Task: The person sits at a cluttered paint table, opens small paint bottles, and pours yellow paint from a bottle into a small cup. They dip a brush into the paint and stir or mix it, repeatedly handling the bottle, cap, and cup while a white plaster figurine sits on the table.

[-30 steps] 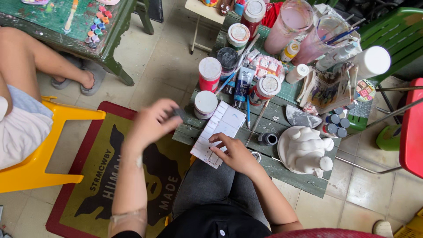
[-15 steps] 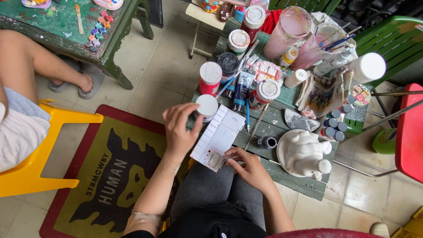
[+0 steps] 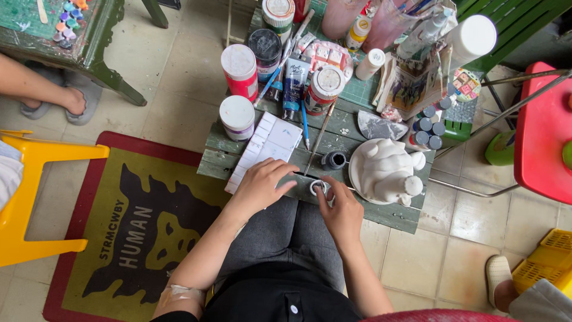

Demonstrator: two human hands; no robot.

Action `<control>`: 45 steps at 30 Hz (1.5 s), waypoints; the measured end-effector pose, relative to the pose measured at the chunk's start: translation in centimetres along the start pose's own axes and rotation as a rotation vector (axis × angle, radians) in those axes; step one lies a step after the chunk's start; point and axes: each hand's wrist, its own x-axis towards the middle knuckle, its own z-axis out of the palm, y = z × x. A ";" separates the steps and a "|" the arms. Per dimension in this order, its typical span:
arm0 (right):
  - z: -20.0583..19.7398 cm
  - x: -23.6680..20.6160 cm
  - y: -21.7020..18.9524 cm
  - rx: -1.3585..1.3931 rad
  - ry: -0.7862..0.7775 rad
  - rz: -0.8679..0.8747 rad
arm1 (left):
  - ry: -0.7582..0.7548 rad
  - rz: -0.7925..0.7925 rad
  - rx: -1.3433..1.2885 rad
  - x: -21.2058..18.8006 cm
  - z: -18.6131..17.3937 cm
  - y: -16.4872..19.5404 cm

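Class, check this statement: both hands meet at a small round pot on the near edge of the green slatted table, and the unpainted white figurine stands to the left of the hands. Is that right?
Not quite. The head view shows the left hand and right hand at the small round pot on the green slatted table, but the white figurine stands to their right, not their left.

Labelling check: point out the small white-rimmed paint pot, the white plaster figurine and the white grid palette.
small white-rimmed paint pot (image 3: 319, 187): head view, on its rim.
white plaster figurine (image 3: 386, 170): head view, on its body.
white grid palette (image 3: 269, 142): head view, on its upper cells.
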 end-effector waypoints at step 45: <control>-2.4 3.1 2.1 0.244 -0.003 0.120 | 0.051 0.012 -0.247 3.8 9.0 1.3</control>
